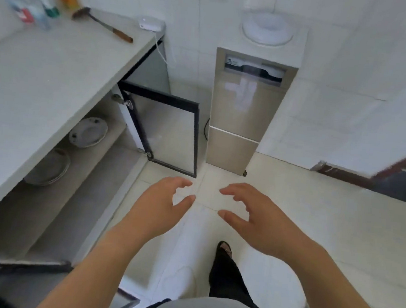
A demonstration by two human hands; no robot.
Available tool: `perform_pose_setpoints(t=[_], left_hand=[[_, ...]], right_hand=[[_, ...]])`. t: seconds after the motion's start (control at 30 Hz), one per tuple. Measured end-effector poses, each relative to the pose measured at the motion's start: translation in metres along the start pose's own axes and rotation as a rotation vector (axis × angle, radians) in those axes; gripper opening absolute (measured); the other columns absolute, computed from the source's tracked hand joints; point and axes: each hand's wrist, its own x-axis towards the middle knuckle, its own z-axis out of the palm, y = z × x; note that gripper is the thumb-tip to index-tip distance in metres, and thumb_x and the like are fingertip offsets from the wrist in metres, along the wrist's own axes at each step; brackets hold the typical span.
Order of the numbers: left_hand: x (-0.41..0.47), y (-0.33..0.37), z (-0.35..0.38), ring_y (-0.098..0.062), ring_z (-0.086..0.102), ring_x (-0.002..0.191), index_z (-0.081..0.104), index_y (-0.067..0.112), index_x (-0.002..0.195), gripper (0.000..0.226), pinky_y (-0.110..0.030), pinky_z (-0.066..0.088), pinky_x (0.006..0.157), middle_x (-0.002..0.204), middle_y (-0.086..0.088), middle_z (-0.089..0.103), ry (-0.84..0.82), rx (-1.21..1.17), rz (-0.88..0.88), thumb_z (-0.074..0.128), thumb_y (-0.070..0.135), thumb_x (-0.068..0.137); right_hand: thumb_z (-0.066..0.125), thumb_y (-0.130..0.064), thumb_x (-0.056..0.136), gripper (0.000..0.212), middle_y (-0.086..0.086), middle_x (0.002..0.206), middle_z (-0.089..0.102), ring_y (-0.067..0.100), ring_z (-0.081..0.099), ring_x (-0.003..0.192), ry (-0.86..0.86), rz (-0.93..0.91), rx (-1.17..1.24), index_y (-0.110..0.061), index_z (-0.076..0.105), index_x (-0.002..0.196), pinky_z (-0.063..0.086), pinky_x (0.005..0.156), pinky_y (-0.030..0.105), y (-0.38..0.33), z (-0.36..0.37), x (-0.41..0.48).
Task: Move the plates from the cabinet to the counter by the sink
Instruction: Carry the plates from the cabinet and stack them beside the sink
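Note:
Under the grey counter (44,78) on the left, the cabinet (76,192) stands with its doors open. On its shelf lies a white patterned plate (88,132), and nearer to me a stack of metal plates (48,168), half hidden by the counter's edge. My left hand (160,204) and my right hand (253,214) hover over the floor tiles in front of me, right of the cabinet. Both hands are empty with fingers curled and apart. No sink is in view.
A glass cabinet door (169,131) with a black frame juts out into the floor space. A beige water dispenser (248,103) stands against the tiled wall. A spatula (103,23), bottles (33,8) and a small white device (151,23) sit on the counter's far end. A dark doorway (391,180) lies right.

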Motion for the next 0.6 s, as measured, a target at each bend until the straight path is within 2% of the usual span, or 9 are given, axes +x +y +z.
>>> perform_pose_setpoints(t=[0.17, 0.27, 0.43, 0.6], left_hand=[[0.048, -0.004, -0.029, -0.006, 0.052, 0.108, 0.053, 0.031, 0.122, 0.034, -0.021, 0.037, 0.093, 0.125, 0.013, 0.054, 0.171, -0.125, -0.201, 0.053, 0.039, 0.089], [0.074, -0.009, -0.044, -0.005, 0.052, 0.109, 0.053, 0.031, 0.122, 0.033, -0.02, 0.036, 0.09, 0.125, 0.013, 0.054, 0.258, -0.17, -0.302, 0.053, 0.038, 0.09], [0.076, -0.039, -0.056, -0.001, 0.049, 0.104, 0.052, 0.033, 0.122, 0.033, -0.019, 0.034, 0.086, 0.126, 0.015, 0.053, 0.362, -0.247, -0.509, 0.052, 0.04, 0.09], [0.062, -0.082, -0.081, 0.0, 0.046, 0.102, 0.052, 0.031, 0.123, 0.033, -0.018, 0.032, 0.086, 0.127, 0.012, 0.053, 0.452, -0.283, -0.675, 0.053, 0.037, 0.09]], right_hand=[[0.051, -0.044, 0.091, 0.044, -0.021, 0.133, 0.042, -0.008, 0.037, 0.11, -0.155, -0.196, -0.077, -0.032, 0.043, 0.132, 0.032, 0.096, 0.015, -0.003, -0.035, 0.104], [0.051, -0.042, 0.091, 0.043, -0.017, 0.132, 0.045, -0.007, 0.038, 0.109, -0.23, -0.293, -0.101, -0.029, 0.044, 0.132, 0.032, 0.091, 0.014, -0.008, -0.043, 0.163], [0.052, -0.041, 0.091, 0.044, -0.02, 0.126, 0.045, -0.007, 0.041, 0.109, -0.403, -0.432, -0.111, -0.029, 0.045, 0.132, 0.03, 0.081, 0.001, -0.036, -0.023, 0.225], [0.051, -0.041, 0.092, 0.043, -0.021, 0.129, 0.042, -0.001, 0.042, 0.119, -0.558, -0.54, -0.149, -0.029, 0.043, 0.133, 0.032, 0.091, 0.012, -0.082, 0.009, 0.267]])
